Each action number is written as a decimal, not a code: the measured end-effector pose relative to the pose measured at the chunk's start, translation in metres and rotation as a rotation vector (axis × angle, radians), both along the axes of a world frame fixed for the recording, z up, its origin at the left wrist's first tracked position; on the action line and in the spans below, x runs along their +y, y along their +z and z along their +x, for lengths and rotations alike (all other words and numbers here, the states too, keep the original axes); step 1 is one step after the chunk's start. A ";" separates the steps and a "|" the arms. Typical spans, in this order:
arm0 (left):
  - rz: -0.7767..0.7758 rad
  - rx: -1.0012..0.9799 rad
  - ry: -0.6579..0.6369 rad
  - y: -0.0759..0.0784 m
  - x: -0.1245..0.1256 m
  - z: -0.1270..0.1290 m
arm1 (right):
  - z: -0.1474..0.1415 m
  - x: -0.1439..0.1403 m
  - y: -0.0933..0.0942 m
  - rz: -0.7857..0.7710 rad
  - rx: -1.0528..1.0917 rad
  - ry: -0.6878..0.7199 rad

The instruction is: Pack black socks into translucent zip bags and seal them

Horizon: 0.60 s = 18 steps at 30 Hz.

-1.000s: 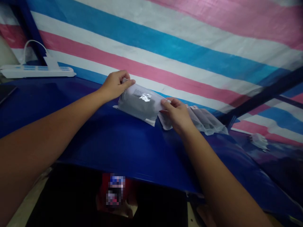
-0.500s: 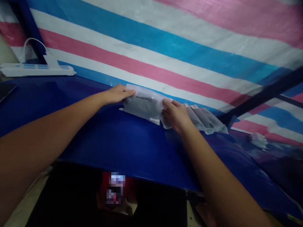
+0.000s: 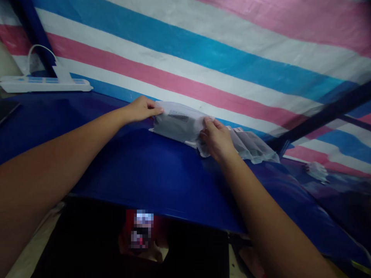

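Frosted plastic pouch (image 3: pixel 178 122), dark inside, pinched by left hand (image 3: pixel 140 110) and right hand (image 3: pixel 217 139).

White power strip (image 3: pixel 43 83) laid at far left edge of blue table (image 3: pixel 139 173), white cable looped above it. Striped pink, blue, white tarp (image 3: pixel 232 50) hung behind. Small crumpled plastic scrap (image 3: pixel 317 171) seen far right.

One view only is supplied, taken from the head and directed forward and down. The blue table (image 3: pixel 139 170) is seen from close above its near edge; the striped tarp (image 3: pixel 232 50) closes the background beyond.
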<state>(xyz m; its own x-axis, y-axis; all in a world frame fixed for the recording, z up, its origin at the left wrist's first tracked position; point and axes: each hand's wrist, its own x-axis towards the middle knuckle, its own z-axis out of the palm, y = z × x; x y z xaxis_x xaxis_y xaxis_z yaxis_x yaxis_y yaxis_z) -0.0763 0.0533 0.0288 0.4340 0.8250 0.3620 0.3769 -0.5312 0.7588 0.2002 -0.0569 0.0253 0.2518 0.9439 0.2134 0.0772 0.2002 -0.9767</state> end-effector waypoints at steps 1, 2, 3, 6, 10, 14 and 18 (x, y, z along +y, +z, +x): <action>0.043 -0.023 0.028 0.001 0.002 -0.001 | 0.000 0.000 0.000 0.011 -0.033 -0.014; 0.077 -0.049 0.054 0.002 0.004 -0.003 | 0.000 0.000 0.000 0.021 -0.062 -0.025; 0.102 -0.072 0.079 0.003 0.006 -0.004 | 0.000 0.000 -0.001 0.030 -0.081 -0.030; 0.149 -0.083 0.116 0.007 0.008 -0.011 | -0.001 -0.001 -0.001 0.039 -0.058 -0.009; 0.112 0.073 0.015 0.013 0.004 -0.018 | -0.003 -0.003 -0.002 0.025 -0.003 -0.007; 0.098 0.026 0.054 0.016 0.001 -0.018 | -0.003 -0.004 -0.001 0.046 0.011 0.017; 0.117 -0.098 0.110 0.015 0.007 -0.019 | -0.003 -0.005 -0.001 0.055 0.001 0.008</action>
<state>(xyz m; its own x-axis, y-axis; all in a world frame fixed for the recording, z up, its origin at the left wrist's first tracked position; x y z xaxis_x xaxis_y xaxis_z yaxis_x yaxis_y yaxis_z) -0.0952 0.0599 0.0439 0.3015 0.8155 0.4940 0.3650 -0.5773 0.7304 0.1973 -0.0620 0.0248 0.2446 0.9327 0.2650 0.0746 0.2544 -0.9642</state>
